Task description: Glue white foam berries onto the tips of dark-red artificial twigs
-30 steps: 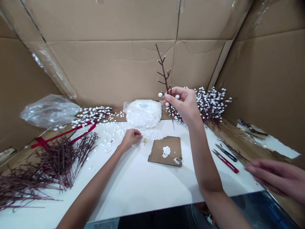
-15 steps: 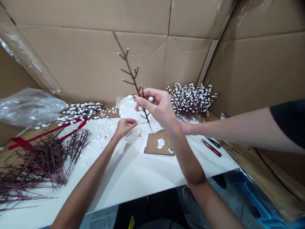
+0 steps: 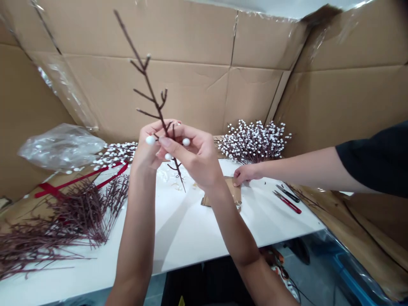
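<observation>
A brown artificial twig (image 3: 154, 97) rises at a slant in front of me, with small bare side shoots and a few white berries (image 3: 186, 141) low on it. My right hand (image 3: 199, 159) pinches its lower stem between thumb and fingers. Close against the twig's far side is my left hand (image 3: 142, 146), its fingers curled together behind the stem. Those fingertips are mostly hidden, so what they grip cannot be made out. Below the hands, a piece of cardboard (image 3: 235, 187) lies on the white table (image 3: 181, 238), partly covered by my right forearm.
A co-worker's hand (image 3: 245, 174) reaches in from the right and touches the cardboard. Bare brown twigs (image 3: 79, 212) lie at left near a red ribbon (image 3: 49, 190) and a clear plastic bag (image 3: 63, 146). Berried twigs (image 3: 255, 142) stand at the back; red-handled snips (image 3: 288, 202) lie at right.
My left hand has risen from above the table to the twig. The twig and my right hand appear further left. The co-worker's hand now shows at the cardboard, and my view has shifted.
</observation>
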Demonstrator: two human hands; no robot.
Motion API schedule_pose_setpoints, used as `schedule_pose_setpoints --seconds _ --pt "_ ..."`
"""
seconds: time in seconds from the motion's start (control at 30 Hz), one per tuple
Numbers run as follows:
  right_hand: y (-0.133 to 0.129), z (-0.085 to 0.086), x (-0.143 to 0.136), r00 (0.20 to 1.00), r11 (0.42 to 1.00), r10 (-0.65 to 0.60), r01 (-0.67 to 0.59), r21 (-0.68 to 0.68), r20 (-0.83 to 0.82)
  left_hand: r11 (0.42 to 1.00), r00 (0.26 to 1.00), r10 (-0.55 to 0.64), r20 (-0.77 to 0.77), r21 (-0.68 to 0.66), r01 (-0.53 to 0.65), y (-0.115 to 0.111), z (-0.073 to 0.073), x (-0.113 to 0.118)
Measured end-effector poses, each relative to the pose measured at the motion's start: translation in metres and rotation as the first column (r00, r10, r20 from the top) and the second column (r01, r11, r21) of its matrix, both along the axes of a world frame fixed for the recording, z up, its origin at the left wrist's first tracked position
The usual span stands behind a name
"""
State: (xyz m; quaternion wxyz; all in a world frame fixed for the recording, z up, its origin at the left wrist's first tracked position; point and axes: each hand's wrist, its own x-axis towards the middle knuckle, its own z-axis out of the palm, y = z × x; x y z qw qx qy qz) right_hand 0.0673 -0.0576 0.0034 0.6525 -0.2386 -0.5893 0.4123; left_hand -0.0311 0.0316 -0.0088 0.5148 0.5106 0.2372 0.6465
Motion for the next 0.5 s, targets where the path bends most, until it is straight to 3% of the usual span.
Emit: schedule_pose_setpoints --seconds 0.1,0.17,0.5 --pt "0.004 -0.001 0.003 0.996 1.000 0.016 -0.014 0.019 -0.089 0.985 0.986 -0.164 -0.007 0.056 0.164 -0.014 0.013 -0.011" --pt "0.008 -0.003 0.005 0.993 0.999 0.020 -0.016 0.033 -0.113 0.976 0.977 -0.210 0.020 0.064 0.209 -0.022 0.019 -0.016" --pt "0.008 -0.007 0.011 0.992 0.989 -0.113 0.117 0.087 -0.049 0.966 0.964 -0.254 0.082 0.072 0.249 -0.040 0.019 -0.016"
